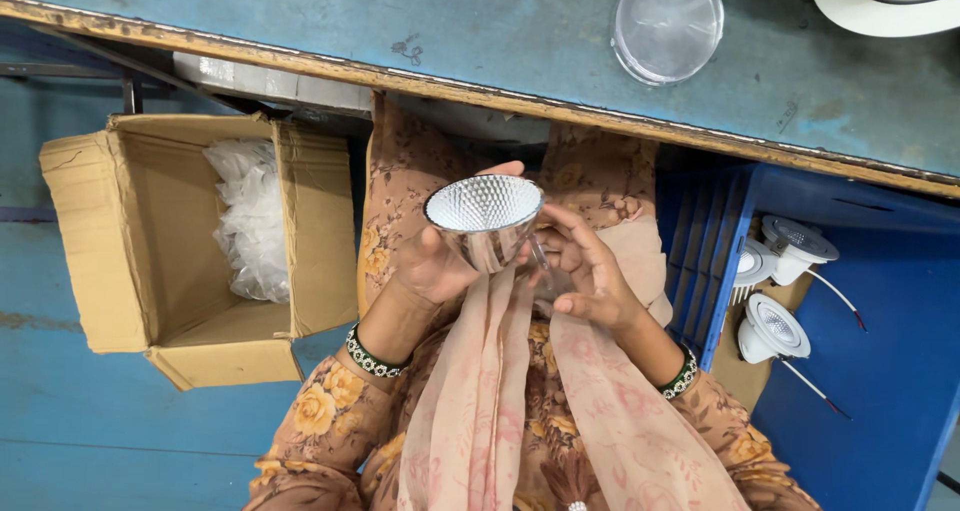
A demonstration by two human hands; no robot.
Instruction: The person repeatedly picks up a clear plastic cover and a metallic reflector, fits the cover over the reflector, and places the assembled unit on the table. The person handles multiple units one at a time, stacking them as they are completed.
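The floor (90, 431) nearest the person was painted blue and scuffed, and above the lap ran a blue workbench (480, 31) with a worn wooden front edge. Over the lap, just below that edge, the left hand (435, 261) was wrapped around a shiny cone-shaped reflector (485, 221), fingers curled on its narrow body and the thumb up by the rim. The reflector's long axis ran from the narrow end in the palm up toward the camera, so its wide, dimpled mouth faced upward and slightly toward the workbench. The right hand (590, 266) sat just right of the reflector, fingers bent and touching its lower side; whether they gripped it or only steadied it could not be told. Left of the reflector, on the floor, an open cardboard box (150, 241) held a heap of clear plastic bags (250, 221). Right of the reflector, a blue crate (880, 371) held several white round lamp fittings (770, 326) with thin wires trailing from them. Farther off, on the workbench above the reflector, lay a clear round plastic cover (667, 23), and at the workbench's far right corner a white round lamp housing (890, 1) was partly in view.
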